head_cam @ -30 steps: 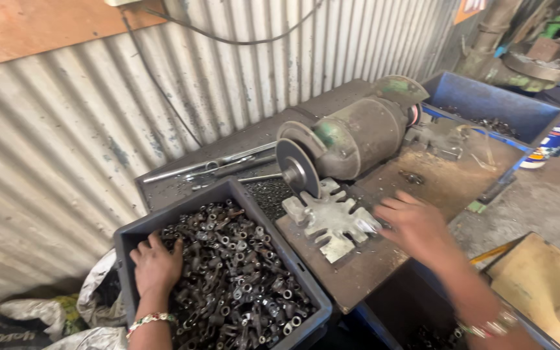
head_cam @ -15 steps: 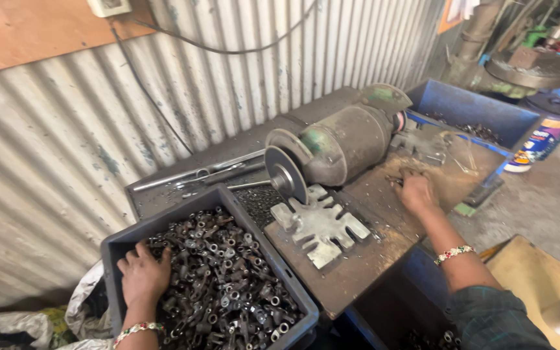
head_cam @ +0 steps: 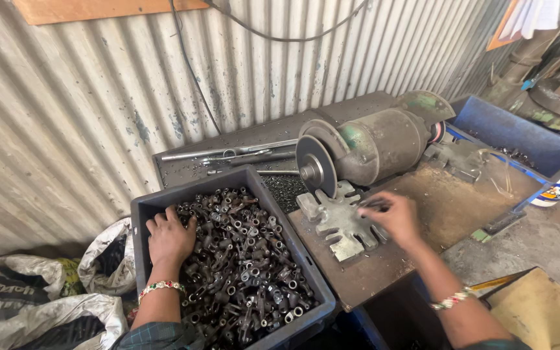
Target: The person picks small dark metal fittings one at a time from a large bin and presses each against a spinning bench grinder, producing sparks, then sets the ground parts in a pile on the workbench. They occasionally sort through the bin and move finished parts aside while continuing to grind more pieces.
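Left hand: lying palm-down in the dark grey plastic crate, fingers spread apart and resting on the heap of small dark metal parts that is filling it; nothing clamped; a beaded bracelet sitting on the wrist

Right hand: reaching over the notched grey metal plate, fingers drawn together at the plate's right-hand teeth; a slim dark piece seems to be showing at the fingertips, but whether it is pinched cannot be told; a bracelet also sitting on this wrist

Notched plate: lying flat on the rusty brown steel bench, just in front of the disc of the worn green-grey bench grinder motor

Crate: standing at the bench's left end, touching its edge

Long steel rods and wrenches: lying on the dark tray behind the crate, against the corrugated metal wall

Blue plastic bin: standing to the right, beyond the grinder

White and black crumpled sacks: lying on the floor left of the crate

Yellow cardboard sheet: lying at lower right, well apart from both hands
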